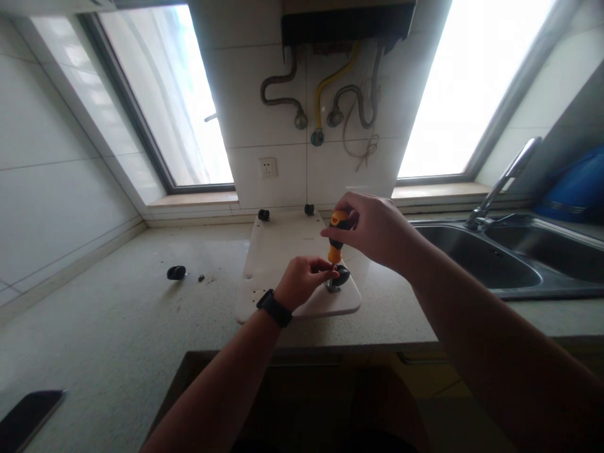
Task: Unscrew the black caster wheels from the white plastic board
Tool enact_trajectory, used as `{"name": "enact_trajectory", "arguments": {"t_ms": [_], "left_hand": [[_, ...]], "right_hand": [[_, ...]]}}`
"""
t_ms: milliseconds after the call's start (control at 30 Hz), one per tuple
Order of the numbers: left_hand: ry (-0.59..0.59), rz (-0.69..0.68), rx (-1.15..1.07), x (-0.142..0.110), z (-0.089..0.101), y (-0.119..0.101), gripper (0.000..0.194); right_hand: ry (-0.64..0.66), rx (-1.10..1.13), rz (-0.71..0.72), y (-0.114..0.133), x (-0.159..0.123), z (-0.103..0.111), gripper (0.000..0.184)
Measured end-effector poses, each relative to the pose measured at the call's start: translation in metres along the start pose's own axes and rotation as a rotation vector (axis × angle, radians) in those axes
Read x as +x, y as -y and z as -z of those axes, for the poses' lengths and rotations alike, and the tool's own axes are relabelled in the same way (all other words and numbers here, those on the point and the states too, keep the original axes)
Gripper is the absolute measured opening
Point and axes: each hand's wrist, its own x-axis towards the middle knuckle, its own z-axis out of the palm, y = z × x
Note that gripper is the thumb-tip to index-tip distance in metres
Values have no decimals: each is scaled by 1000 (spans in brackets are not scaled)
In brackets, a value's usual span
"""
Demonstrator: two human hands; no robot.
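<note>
An orange and black screwdriver [335, 253] stands nearly upright, its handle gripped from above by my right hand [365, 220]. Its lower end meets a black caster wheel [340, 275] on a metal bracket, at the near right corner of a white board [283, 245]. My left hand [304, 280], with a dark watch on the wrist, is closed in a pinch beside the screwdriver's lower end; whatever lies between those fingertips is too small to make out. Two more casters [263, 215] sit at the board's far corners. The near left corner shows bare holes.
On the counter to the left lie a loose caster [176, 272] and small dark screws [201, 277]. A phone-like dark slab [29, 418] rests at the lower left. The sink [481, 258] with its faucet [503, 182] is on the right. Hoses [323, 91] hang on the wall.
</note>
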Motion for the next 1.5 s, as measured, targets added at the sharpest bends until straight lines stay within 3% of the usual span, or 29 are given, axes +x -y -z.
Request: {"name": "enact_trajectory", "arguments": {"t_ms": [167, 400, 567, 833, 1033, 1133, 1367, 1500], "left_hand": [[-24, -14, 62, -1, 1, 3, 30], [97, -25, 43, -3, 1, 2, 27], [7, -14, 14, -1, -3, 4, 19], [-79, -18, 62, 3, -10, 3, 10], [-124, 1, 74, 3, -13, 3, 9], [-163, 1, 99, 4, -14, 4, 12], [-197, -32, 220, 4, -16, 8, 27], [-201, -56, 263, 4, -15, 8, 30]], "right_hand": [[56, 48, -23, 6, -3, 4, 41], [134, 318, 11, -7, 2, 4, 40], [241, 426, 80, -11, 2, 5, 40], [166, 272, 14, -11, 1, -5, 32], [3, 322, 12, -16, 1, -15, 41], [11, 376, -17, -16, 0, -19, 45], [89, 255, 6, -10, 0, -15, 36], [93, 299, 13, -11, -1, -14, 45]]}}
